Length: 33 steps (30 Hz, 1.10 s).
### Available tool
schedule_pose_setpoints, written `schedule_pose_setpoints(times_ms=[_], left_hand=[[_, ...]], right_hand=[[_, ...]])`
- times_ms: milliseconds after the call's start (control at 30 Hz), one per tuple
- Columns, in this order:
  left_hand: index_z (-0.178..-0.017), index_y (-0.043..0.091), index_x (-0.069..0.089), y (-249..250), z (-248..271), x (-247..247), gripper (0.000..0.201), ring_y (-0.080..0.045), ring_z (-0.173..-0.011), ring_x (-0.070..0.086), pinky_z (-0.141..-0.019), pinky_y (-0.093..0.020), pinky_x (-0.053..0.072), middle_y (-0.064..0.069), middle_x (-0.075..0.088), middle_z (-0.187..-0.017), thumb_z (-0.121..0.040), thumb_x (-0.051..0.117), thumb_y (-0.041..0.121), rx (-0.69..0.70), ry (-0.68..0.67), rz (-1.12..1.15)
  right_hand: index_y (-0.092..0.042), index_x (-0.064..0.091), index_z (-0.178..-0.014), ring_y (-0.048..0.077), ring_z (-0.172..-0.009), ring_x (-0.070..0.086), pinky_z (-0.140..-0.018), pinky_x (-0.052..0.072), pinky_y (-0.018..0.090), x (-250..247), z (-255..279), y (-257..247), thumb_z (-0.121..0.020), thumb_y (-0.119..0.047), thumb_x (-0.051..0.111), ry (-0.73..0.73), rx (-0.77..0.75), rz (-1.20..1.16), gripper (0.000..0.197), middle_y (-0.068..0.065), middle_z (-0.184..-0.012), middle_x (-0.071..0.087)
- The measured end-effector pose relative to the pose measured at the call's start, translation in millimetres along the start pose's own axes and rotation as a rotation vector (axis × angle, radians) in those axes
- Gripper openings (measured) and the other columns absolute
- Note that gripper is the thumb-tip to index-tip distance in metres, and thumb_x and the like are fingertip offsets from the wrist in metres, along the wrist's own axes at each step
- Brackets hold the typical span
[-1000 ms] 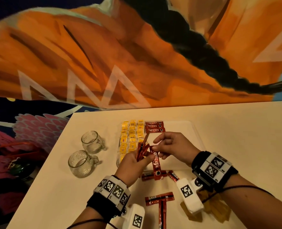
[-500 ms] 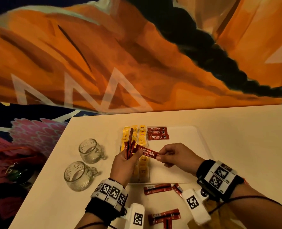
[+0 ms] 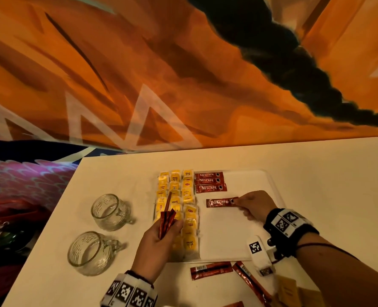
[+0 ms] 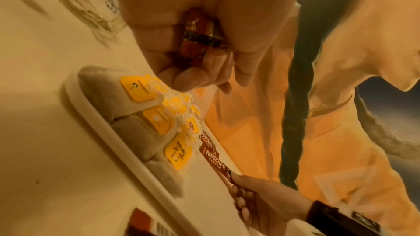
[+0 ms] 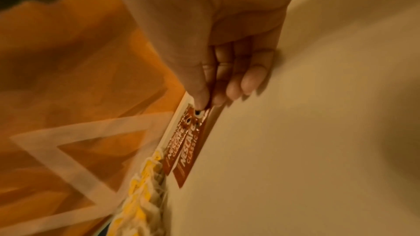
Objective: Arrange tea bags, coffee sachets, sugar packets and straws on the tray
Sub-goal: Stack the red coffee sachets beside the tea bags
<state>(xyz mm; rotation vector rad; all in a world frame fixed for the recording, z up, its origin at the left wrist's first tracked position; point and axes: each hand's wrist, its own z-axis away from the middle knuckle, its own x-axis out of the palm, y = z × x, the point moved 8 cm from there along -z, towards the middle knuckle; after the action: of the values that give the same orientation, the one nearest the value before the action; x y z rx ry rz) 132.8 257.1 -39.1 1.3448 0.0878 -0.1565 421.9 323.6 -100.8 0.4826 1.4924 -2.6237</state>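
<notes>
A white tray (image 3: 245,235) lies on the table with rows of yellow-tagged tea bags (image 3: 189,209) along its left side. Three red coffee sachets (image 3: 209,181) lie stacked at the tray's far end. My right hand (image 3: 253,206) pinches the end of one more red coffee sachet (image 3: 221,202) (image 5: 189,147), low over the tray just below those three. My left hand (image 3: 156,242) grips a bunch of red coffee sachets (image 3: 167,219) (image 4: 200,37) upright over the tea bags.
Two empty glass mugs (image 3: 109,211) (image 3: 90,252) stand left of the tray. Loose red sachets (image 3: 211,270) (image 3: 250,281) and yellowish packets (image 3: 287,291) lie on the table near its front edge. An orange painted wall rises behind the table.
My right hand has drawn one sachet out of the left hand's bunch and carried it right and down to the tray. The left hand has dropped back toward me with the remaining sachets.
</notes>
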Motion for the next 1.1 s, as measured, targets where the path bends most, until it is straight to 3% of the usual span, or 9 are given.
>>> schedule_pose_setpoints(times_ms=[100, 200, 267, 367, 633, 767, 867, 967, 1100], left_hand=[[-0.093, 0.015, 0.064, 0, -2, -1, 0.013, -0.033, -0.085, 0.050, -0.053, -0.036, 0.044, -0.007, 0.054, -0.082, -0.090, 0.060, 0.026, 0.003, -0.002, -0.004], [-0.091, 0.015, 0.064, -3, -5, -1, 0.014, -0.023, -0.050, 0.050, -0.057, -0.044, 0.044, -0.010, 0.055, -0.063, -0.088, 0.061, 0.028, -0.010, -0.009, -0.023], [-0.093, 0.017, 0.066, -10, -8, -1, 0.013, -0.003, -0.052, 0.048, -0.053, -0.029, 0.040, 0.010, 0.055, -0.048, -0.087, 0.062, 0.027, -0.021, -0.018, -0.008], [-0.095, 0.020, 0.066, -16, -10, 0, 0.010, 0.002, -0.050, 0.050, -0.055, -0.021, 0.038, 0.017, 0.059, -0.052, -0.089, 0.061, 0.025, -0.032, -0.031, 0.011], [-0.086, 0.016, 0.063, -20, -5, 9, 0.025, -0.012, -0.046, 0.042, -0.052, -0.028, 0.039, 0.007, 0.044, -0.049, -0.088, 0.057, 0.040, -0.061, -0.114, -0.030], [-0.080, 0.007, 0.051, -27, 1, 25, 0.038, -0.015, -0.041, 0.039, -0.048, -0.030, 0.048, 0.001, 0.041, -0.050, -0.094, 0.045, 0.041, -0.166, -0.306, 0.060], [-0.078, 0.008, 0.054, -27, 6, 34, 0.035, -0.014, -0.038, 0.042, -0.049, -0.030, 0.049, 0.002, 0.046, -0.049, -0.097, 0.044, 0.035, -0.192, -0.364, 0.036], [-0.079, 0.017, 0.055, -16, 5, 39, 0.026, -0.009, -0.046, 0.046, -0.054, -0.027, 0.042, 0.008, 0.050, -0.052, -0.096, 0.047, 0.035, -0.045, -0.365, -0.186], [-0.098, 0.027, 0.050, -6, 0, 36, 0.015, -0.008, -0.073, 0.054, -0.067, -0.021, 0.040, 0.012, 0.056, -0.078, -0.096, 0.045, 0.042, 0.168, -0.303, -0.598]], right_hand=[[-0.004, 0.069, -0.070, 0.020, -0.052, 0.054, -0.052, 0.046, 0.029, 2, -17, -1, -0.080, -0.024, 0.076, 0.044, 0.035, 0.075, 0.024, 0.011, -0.067, 0.066], [-0.005, 0.067, -0.064, 0.022, -0.054, 0.054, -0.055, 0.045, 0.029, 7, -27, -8, -0.078, -0.029, 0.078, 0.066, 0.050, 0.129, 0.030, 0.011, -0.065, 0.065], [-0.006, 0.065, -0.062, 0.021, -0.055, 0.054, -0.058, 0.044, 0.030, 9, -30, -12, -0.077, -0.031, 0.078, 0.082, 0.064, 0.189, 0.031, 0.007, -0.061, 0.063], [-0.007, 0.065, -0.064, 0.022, -0.059, 0.055, -0.062, 0.045, 0.031, 10, -34, -13, -0.076, -0.035, 0.078, 0.091, 0.074, 0.267, 0.034, 0.005, -0.061, 0.062], [-0.008, 0.059, -0.061, 0.020, -0.055, 0.055, -0.056, 0.043, 0.027, 13, -35, -22, -0.075, -0.045, 0.077, 0.070, 0.093, 0.396, 0.043, 0.005, -0.062, 0.061], [-0.013, 0.065, -0.081, 0.015, -0.073, 0.057, -0.062, 0.042, 0.028, 13, -9, -51, -0.079, -0.048, 0.072, 0.136, -0.146, 0.520, 0.036, -0.001, -0.078, 0.061], [-0.021, 0.069, -0.089, 0.007, -0.068, 0.055, -0.061, 0.039, 0.023, 43, 35, -75, -0.081, -0.044, 0.072, -0.091, -0.361, 0.314, 0.025, -0.008, -0.074, 0.062], [-0.022, 0.072, -0.094, 0.007, -0.055, 0.050, -0.056, 0.039, 0.022, 76, 71, -80, -0.084, -0.050, 0.064, -0.378, -0.348, 0.170, 0.031, -0.005, -0.063, 0.060], [-0.010, 0.072, -0.096, 0.008, -0.050, 0.046, -0.052, 0.039, 0.021, 83, 89, -83, -0.091, -0.031, 0.062, -0.471, -0.320, 0.084, 0.023, 0.000, -0.066, 0.063]])
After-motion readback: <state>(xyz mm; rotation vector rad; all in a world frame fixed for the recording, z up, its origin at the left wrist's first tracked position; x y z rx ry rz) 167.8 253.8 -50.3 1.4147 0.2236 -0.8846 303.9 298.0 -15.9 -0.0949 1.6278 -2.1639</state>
